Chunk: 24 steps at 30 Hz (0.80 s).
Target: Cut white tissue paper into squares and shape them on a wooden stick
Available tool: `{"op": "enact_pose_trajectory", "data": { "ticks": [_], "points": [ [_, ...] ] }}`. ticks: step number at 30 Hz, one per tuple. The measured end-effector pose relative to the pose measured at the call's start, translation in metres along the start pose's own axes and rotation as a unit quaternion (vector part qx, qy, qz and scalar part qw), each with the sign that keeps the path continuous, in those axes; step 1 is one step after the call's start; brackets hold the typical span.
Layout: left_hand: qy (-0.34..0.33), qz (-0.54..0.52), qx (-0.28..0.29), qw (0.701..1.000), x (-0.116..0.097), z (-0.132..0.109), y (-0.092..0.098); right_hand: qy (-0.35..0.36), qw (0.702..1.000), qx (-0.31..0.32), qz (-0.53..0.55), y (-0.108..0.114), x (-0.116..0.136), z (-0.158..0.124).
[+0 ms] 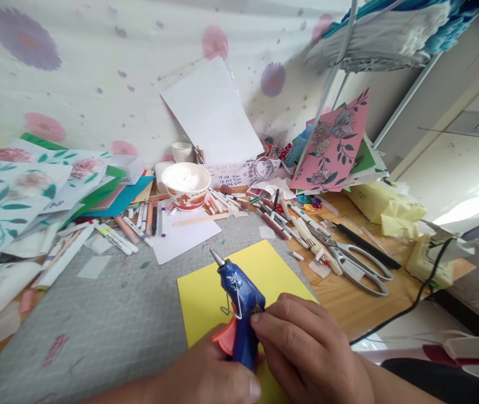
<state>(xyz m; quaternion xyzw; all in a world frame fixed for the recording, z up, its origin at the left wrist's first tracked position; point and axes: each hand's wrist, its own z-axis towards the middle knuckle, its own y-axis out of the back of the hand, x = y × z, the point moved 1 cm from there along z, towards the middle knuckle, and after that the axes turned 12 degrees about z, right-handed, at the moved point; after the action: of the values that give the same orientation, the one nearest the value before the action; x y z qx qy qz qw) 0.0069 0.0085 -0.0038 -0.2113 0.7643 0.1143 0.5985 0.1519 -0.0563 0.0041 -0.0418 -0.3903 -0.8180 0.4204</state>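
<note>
A blue hot glue gun (pixel 239 306) with an orange trigger and a silver nozzle is held over a yellow sheet of paper (pixel 239 286) on the grey cutting mat (pixel 109 320). My left hand (pixel 210 379) wraps round the gun's handle from below. My right hand (pixel 307 348) grips the back of the gun with fingers curled on its body. The nozzle points up and away to the left. A black cord (pixel 411 306) trails off to the right.
Scissors (pixel 357 266) lie on the wooden table at right. Several markers (pixel 138 224) and pens are strewn behind the mat. A white bowl (pixel 186 185) stands at the back, with floral paper sheets (pixel 332 143) and white card (pixel 212 115) leaning against the wall.
</note>
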Motion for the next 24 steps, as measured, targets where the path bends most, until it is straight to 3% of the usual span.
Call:
{"op": "enact_pose_trajectory", "data": {
  "ticks": [8,13,17,20,24],
  "points": [
    [0.017,0.012,-0.003,1.0,0.015,0.0,0.004,-0.02,1.0,-0.02,0.013,-0.001,-0.001,0.003],
    [0.034,-0.014,0.011,0.999,0.024,-0.004,0.007,0.003,0.999,0.018,0.047,0.001,0.0,0.003],
    [0.044,-0.025,0.013,0.999,0.03,-0.009,0.002,-0.054,0.996,-0.03,0.066,0.0,-0.002,0.003],
    [0.047,-0.022,0.002,0.999,0.023,-0.008,-0.001,-0.072,0.994,-0.061,0.054,-0.002,-0.001,0.002],
    [0.019,0.008,-0.022,1.0,0.002,-0.001,0.001,-0.025,0.997,-0.023,0.065,-0.002,0.002,0.001]
  ]
}}
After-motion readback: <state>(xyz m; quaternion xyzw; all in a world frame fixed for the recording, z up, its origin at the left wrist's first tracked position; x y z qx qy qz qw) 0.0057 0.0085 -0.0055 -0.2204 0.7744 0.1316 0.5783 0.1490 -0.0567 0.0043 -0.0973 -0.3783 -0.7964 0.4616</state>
